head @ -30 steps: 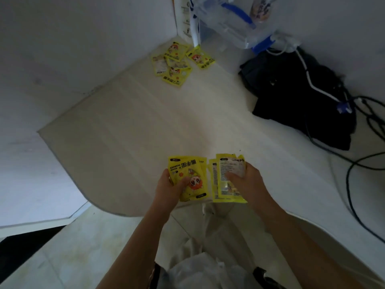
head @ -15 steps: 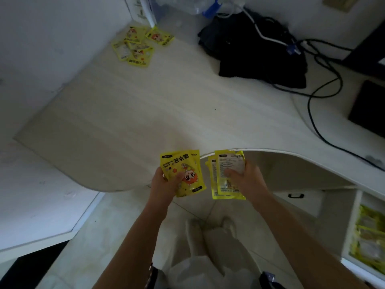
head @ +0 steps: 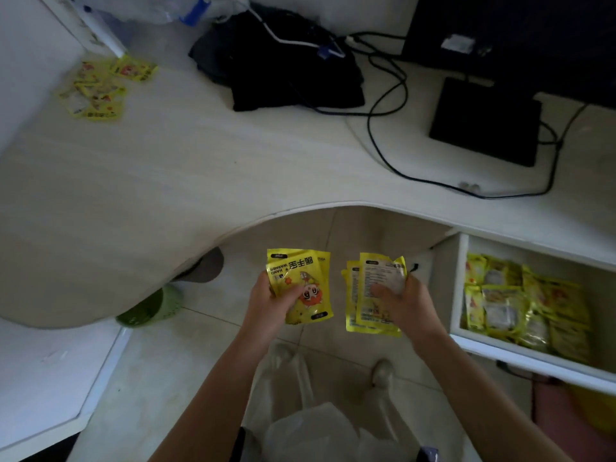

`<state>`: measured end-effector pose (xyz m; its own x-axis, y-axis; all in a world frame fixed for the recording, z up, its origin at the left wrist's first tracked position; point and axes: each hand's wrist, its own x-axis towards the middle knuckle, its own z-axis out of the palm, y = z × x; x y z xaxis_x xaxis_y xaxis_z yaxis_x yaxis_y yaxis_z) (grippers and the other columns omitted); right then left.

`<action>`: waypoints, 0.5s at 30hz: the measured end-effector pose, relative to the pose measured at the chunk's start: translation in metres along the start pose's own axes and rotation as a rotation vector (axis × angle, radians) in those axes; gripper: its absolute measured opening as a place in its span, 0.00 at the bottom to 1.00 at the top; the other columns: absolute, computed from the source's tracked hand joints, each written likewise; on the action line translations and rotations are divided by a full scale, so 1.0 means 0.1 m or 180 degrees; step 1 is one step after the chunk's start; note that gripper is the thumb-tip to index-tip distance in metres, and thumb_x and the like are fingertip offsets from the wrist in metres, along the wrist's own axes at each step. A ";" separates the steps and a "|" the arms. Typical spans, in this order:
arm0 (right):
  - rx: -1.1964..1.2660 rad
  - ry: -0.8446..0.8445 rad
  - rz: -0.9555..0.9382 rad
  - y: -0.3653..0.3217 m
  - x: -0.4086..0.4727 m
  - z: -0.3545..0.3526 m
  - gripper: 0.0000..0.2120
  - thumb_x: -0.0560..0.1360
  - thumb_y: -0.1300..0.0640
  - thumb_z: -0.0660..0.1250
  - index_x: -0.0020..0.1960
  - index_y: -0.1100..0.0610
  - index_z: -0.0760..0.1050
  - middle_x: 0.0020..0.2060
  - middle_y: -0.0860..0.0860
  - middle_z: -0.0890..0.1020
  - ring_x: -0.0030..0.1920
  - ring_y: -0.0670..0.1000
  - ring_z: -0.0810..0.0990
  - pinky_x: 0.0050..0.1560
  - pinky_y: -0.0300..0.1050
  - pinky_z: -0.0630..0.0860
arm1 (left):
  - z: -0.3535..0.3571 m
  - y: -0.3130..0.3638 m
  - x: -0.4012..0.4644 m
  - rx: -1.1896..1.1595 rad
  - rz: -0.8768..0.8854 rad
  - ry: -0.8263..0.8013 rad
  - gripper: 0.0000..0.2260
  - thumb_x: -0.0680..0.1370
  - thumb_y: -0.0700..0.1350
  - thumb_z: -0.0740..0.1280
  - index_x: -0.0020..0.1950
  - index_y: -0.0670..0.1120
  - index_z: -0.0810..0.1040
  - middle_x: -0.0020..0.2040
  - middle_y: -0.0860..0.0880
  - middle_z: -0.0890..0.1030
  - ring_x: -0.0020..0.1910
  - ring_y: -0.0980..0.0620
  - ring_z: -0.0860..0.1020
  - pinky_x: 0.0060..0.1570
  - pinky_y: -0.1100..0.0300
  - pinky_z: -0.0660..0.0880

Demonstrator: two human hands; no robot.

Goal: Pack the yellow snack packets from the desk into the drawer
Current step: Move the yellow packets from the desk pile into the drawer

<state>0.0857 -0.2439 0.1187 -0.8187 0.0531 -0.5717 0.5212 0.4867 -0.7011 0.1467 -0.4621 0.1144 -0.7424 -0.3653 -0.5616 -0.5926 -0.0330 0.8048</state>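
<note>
My left hand (head: 270, 303) grips a small stack of yellow snack packets (head: 305, 281), printed side up. My right hand (head: 405, 303) grips another stack of yellow packets (head: 370, 295), label side up. Both stacks are held over the floor, in front of the curved desk edge (head: 300, 208). To the right, the white drawer (head: 455, 281) is pulled open and holds several yellow packets (head: 523, 301). More yellow packets (head: 100, 88) lie on the desk at the far left corner.
A black bag (head: 283, 75) with cables, a black box (head: 483, 121) and a dark monitor (head: 516, 35) stand at the back of the desk. A clear plastic container (head: 173, 8) is at the rear. A green bin (head: 150, 305) sits under the desk. My feet stand on the tiled floor.
The view has swung right and back from the desk. Both hands, still holding their packets, are now off the desk over the floor, and the open drawer has come into full view.
</note>
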 end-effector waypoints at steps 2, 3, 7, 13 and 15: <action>0.0016 0.0056 0.0014 0.19 0.02 -0.31 0.06 0.71 0.57 0.70 0.48 0.56 0.78 0.41 0.54 0.84 0.40 0.53 0.83 0.41 0.51 0.82 | 0.38 -0.01 -0.09 0.0054 -0.0032 -0.0017 0.12 0.73 0.45 0.73 0.52 0.53 0.75 0.49 0.52 0.82 0.47 0.56 0.82 0.44 0.58 0.79; 0.0015 0.0085 0.0002 0.28 0.04 -0.46 0.05 0.71 0.58 0.70 0.47 0.56 0.79 0.41 0.54 0.84 0.40 0.53 0.83 0.42 0.51 0.82 | 0.56 -0.02 -0.14 0.0067 -0.0062 -0.0021 0.12 0.72 0.46 0.74 0.53 0.52 0.75 0.49 0.51 0.82 0.47 0.54 0.82 0.46 0.55 0.80; -0.0010 0.0186 0.0065 0.63 0.13 -1.10 0.04 0.71 0.59 0.70 0.45 0.55 0.79 0.40 0.55 0.84 0.39 0.54 0.83 0.41 0.54 0.82 | 1.26 -0.11 -0.31 0.0155 -0.0203 -0.0081 0.15 0.71 0.46 0.74 0.55 0.48 0.75 0.49 0.50 0.83 0.47 0.52 0.83 0.46 0.53 0.80; 0.0184 0.0468 0.0291 0.99 0.36 -2.04 0.08 0.72 0.59 0.70 0.49 0.60 0.78 0.34 0.51 0.80 0.33 0.48 0.79 0.27 0.38 0.76 | 2.09 -0.04 -0.45 0.0380 -0.0285 -0.0262 0.15 0.72 0.46 0.74 0.55 0.47 0.75 0.49 0.49 0.83 0.47 0.53 0.82 0.42 0.59 0.78; 0.0313 0.0531 0.0421 1.10 0.41 -2.22 0.13 0.72 0.58 0.70 0.54 0.61 0.77 0.36 0.51 0.81 0.34 0.48 0.80 0.29 0.39 0.76 | 2.31 0.04 -0.47 0.0455 -0.0245 -0.0335 0.14 0.72 0.46 0.74 0.55 0.48 0.75 0.48 0.50 0.83 0.46 0.55 0.82 0.39 0.62 0.76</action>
<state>0.0555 0.0058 0.1126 -0.7660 0.2583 -0.5887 0.6409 0.3791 -0.6675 0.1073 -0.2302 0.0993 -0.7173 -0.2672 -0.6435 -0.6817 0.0780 0.7274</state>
